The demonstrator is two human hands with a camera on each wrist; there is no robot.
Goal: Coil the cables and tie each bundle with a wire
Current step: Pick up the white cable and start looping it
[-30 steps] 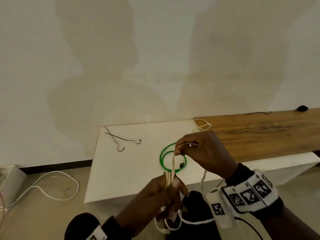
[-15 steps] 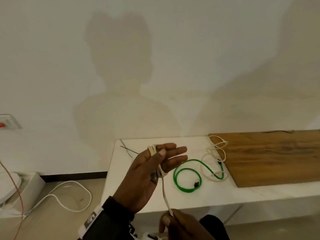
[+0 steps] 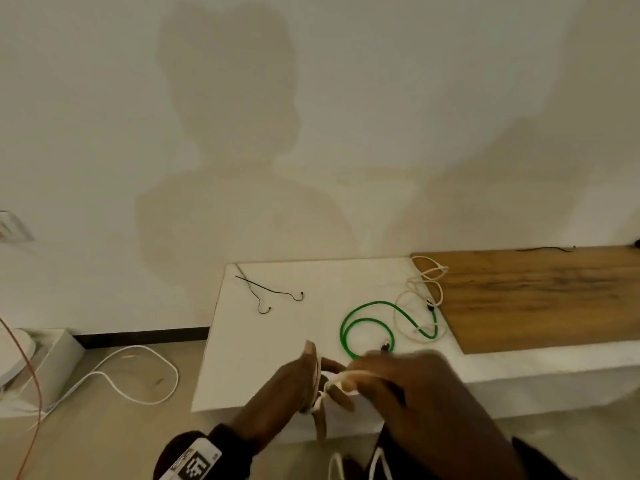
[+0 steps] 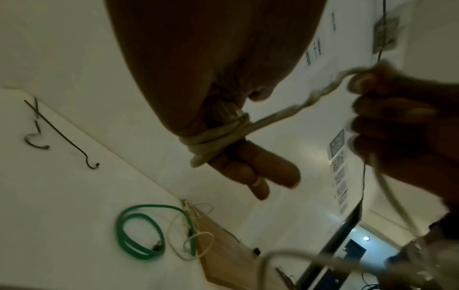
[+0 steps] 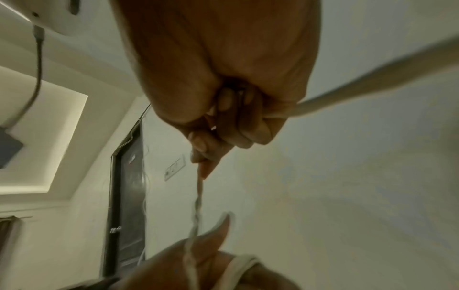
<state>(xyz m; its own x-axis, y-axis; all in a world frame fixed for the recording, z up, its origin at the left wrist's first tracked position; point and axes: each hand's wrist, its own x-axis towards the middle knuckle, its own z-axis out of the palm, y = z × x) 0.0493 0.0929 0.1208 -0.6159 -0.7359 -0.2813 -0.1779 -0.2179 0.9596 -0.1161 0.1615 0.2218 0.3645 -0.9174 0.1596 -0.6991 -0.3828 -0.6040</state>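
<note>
Your left hand (image 3: 291, 393) stands edge-up at lower centre of the head view, fingers straight, white cable (image 4: 218, 137) looped round them. Your right hand (image 3: 426, 403), blurred at lower right, pinches the cable's taut run between curled fingers and thumb. On the table (image 3: 277, 341) behind lie a green cable (image 3: 367, 327) and black wires (image 3: 273, 292).

cream cable (image 4: 218, 137) wrapped in turns round my left-hand fingers, tail pulled taut to the right, green cable (image 3: 367, 327) loosely looped on white bench, 2 thin dark wires (image 3: 270, 292) nr back-left corner
</note>
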